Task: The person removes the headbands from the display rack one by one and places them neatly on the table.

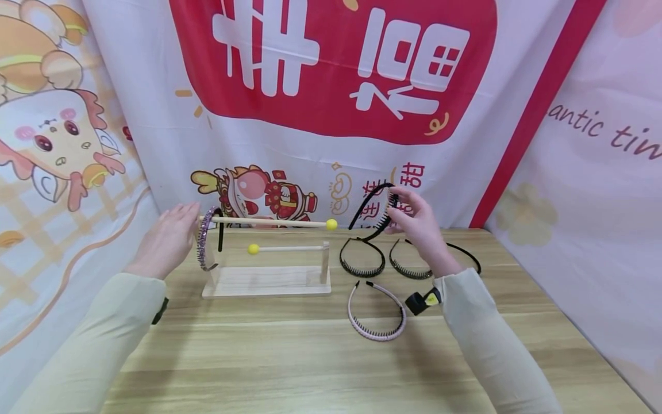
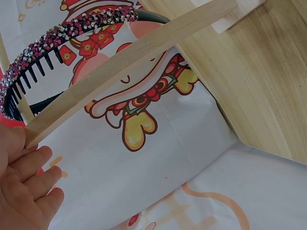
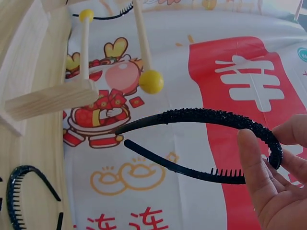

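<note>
A wood-grain table (image 1: pixel 248 362) fills the foreground, both pale sleeves (image 1: pixel 93 351) cut off by the lower edge. A pale pink headband (image 1: pixel 376 337) lies nearest. Beyond it, a wooden stand (image 1: pixel 264 289) bears two rods with yellow ball ends; a purple glittery headband (image 1: pixel 202 241) hangs on the upper one. The left hand (image 1: pixel 164 238), fingers loosely bent, touches the stand's left post; whether it grips cannot be told. One black headband (image 1: pixel 362 273) lies to the stand's right. Another dark headband (image 1: pixel 414 274) runs behind the right wrist, and whether the thin arc (image 1: pixel 469 253) past it belongs to it is unclear. The right hand (image 1: pixel 418 223) pinches a raised black beaded headband (image 3: pixel 206 116), fingers covering its bend. Behind hangs a red-and-white printed cloth (image 1: pixel 331 129), its top lettering cropped.
</note>
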Motion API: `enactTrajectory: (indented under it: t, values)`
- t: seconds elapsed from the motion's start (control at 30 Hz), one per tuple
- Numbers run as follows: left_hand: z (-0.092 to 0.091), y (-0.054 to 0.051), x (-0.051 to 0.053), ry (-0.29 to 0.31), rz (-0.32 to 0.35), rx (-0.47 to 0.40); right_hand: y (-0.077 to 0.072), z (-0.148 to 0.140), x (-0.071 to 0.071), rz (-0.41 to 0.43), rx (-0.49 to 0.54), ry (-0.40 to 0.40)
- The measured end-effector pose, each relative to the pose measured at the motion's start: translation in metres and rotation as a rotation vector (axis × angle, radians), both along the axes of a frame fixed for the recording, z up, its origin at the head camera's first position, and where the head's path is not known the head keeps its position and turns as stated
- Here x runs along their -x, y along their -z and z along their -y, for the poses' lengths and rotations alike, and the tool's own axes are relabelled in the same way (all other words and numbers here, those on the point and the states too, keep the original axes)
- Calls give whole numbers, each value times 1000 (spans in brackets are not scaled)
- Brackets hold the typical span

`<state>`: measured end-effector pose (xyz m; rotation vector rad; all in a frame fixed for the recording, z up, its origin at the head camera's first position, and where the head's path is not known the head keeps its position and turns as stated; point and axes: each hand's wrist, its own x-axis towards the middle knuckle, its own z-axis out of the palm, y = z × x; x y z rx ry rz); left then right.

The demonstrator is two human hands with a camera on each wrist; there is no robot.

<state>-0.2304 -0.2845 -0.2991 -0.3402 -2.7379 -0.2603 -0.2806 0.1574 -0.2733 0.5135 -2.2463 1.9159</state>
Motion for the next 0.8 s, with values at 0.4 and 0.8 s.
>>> enactTrajectory:
  t: [0.4,0.8]
  values:
    - [1,0,1,0,-1,-2,22,-33,-10,27,-27,109]
    - [2,1,3,3,-1,6,57,-65,-15,81,-65,193]
